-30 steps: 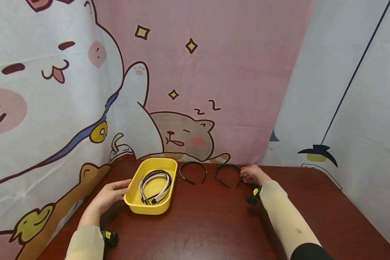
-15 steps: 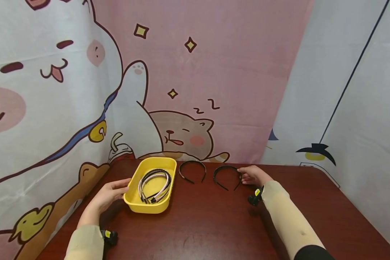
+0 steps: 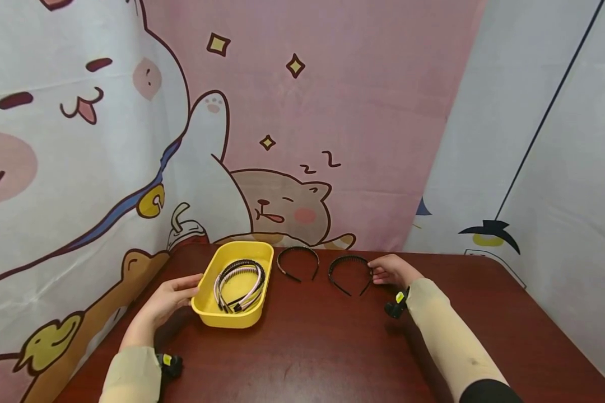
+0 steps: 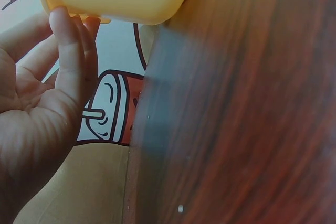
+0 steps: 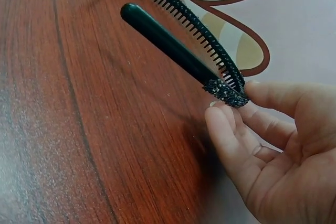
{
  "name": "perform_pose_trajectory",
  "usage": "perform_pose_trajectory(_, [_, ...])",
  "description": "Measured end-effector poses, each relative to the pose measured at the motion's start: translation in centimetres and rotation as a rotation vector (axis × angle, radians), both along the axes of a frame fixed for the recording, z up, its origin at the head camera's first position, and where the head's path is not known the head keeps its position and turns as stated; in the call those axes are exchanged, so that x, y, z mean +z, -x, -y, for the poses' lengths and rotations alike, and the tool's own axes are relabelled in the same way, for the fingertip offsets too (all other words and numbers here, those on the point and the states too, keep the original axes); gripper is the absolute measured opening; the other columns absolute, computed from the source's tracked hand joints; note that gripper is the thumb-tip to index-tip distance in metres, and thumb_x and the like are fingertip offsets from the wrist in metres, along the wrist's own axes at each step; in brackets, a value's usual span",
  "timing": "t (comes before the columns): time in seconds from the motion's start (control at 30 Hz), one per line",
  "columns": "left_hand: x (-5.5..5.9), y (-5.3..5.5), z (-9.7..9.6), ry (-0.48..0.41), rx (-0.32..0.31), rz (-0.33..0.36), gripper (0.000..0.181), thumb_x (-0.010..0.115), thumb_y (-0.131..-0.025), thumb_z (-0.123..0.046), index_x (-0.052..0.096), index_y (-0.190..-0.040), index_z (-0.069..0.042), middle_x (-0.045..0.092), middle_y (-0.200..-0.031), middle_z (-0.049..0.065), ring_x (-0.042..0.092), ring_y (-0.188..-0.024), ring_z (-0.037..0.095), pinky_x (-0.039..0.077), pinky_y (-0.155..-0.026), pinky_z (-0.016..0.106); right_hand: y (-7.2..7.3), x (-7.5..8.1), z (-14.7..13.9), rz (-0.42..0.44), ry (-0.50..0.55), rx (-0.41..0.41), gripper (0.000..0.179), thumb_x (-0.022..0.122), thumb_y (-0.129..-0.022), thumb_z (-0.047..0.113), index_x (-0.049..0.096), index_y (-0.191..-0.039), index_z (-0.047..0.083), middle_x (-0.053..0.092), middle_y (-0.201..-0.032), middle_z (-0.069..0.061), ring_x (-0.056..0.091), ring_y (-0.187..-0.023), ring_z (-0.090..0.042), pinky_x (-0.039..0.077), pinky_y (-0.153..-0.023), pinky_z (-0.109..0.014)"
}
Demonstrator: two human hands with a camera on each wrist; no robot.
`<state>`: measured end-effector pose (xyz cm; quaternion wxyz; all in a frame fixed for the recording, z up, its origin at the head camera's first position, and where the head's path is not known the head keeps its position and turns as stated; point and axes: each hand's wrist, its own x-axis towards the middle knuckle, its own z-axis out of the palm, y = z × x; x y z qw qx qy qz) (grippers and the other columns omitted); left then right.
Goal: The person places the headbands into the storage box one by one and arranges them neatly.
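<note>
A yellow plastic basket (image 3: 227, 319) stands at the left of the table with several black and light pink headbands (image 3: 238, 285) piled inside. My left hand (image 3: 167, 302) holds the basket's left rim; in the left wrist view its fingertips overlap the wall. On the right, my right hand (image 3: 394, 271) pinches a black toothed headband (image 5: 194, 24) between thumb and fingers near one end. Dark glittery trim covers the band beside the fingertips, and its other end points away from the hand. Between this headband and the basket lies another thin dark headband (image 3: 299, 249).
The dark red wooden table (image 3: 302, 358) runs up to a cartoon-printed cloth (image 3: 378, 112) at the back. The cloth also hangs along the left and right sides.
My right hand has shifted the toothed headband slightly left and toward me, its ends swinging a little. My left hand has stayed on the basket. The head view has tilted slightly.
</note>
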<state>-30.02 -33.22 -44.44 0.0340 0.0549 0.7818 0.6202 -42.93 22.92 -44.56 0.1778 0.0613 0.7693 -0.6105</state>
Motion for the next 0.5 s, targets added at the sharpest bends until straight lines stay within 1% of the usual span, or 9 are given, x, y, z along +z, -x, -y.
perform_pose_trajectory(0.17, [0.06, 0.06, 0.01, -0.008, -0.003, 0.005, 0.054, 0.061, -0.096, -0.012, 0.04, -0.143, 0.007, 0.046, -0.139, 0.029, 0.064, -0.1, 0.024, 0.054, -0.079, 0.03, 0.1, -0.08, -0.01, -0.011, -0.003, 0.005, 0.022, 0.057, -0.097, 0.01, 0.055, -0.109, -0.009, 0.058, -0.082, -0.01, 0.062, -0.066, -0.02, 0.057, -0.069, -0.034])
perform_pose_trajectory(0.3, [0.03, 0.1, 0.05, -0.008, -0.005, 0.006, 0.054, 0.06, -0.096, -0.012, 0.04, -0.143, 0.007, 0.046, -0.139, 0.03, 0.064, -0.1, 0.024, 0.054, -0.079, 0.03, 0.18, -0.15, -0.11, -0.027, 0.0, 0.011, 0.025, 0.057, -0.097, 0.009, 0.057, -0.113, -0.01, 0.058, -0.081, -0.009, 0.062, -0.066, -0.019, 0.057, -0.069, -0.034])
perform_pose_trajectory(0.43, [-0.06, 0.15, 0.09, -0.007, -0.006, 0.005, 0.054, 0.06, -0.096, -0.011, 0.04, -0.143, 0.008, 0.046, -0.139, 0.03, 0.064, -0.099, 0.024, 0.054, -0.079, 0.03, 0.01, -0.19, -0.23, -0.046, 0.0, 0.011, 0.03, 0.057, -0.097, 0.009, 0.056, -0.117, -0.012, 0.058, -0.079, -0.009, 0.063, -0.065, -0.019, 0.057, -0.068, -0.034])
perform_pose_trajectory(0.5, [-0.09, 0.16, 0.09, -0.009, -0.006, 0.004, 0.053, 0.06, -0.096, -0.01, 0.04, -0.142, 0.009, 0.046, -0.139, 0.03, 0.064, -0.099, 0.024, 0.054, -0.079, 0.03, -0.16, -0.18, -0.3, -0.058, 0.001, 0.02, 0.034, 0.056, -0.097, 0.009, 0.053, -0.122, -0.014, 0.058, -0.08, -0.009, 0.063, -0.066, -0.019, 0.057, -0.068, -0.034])
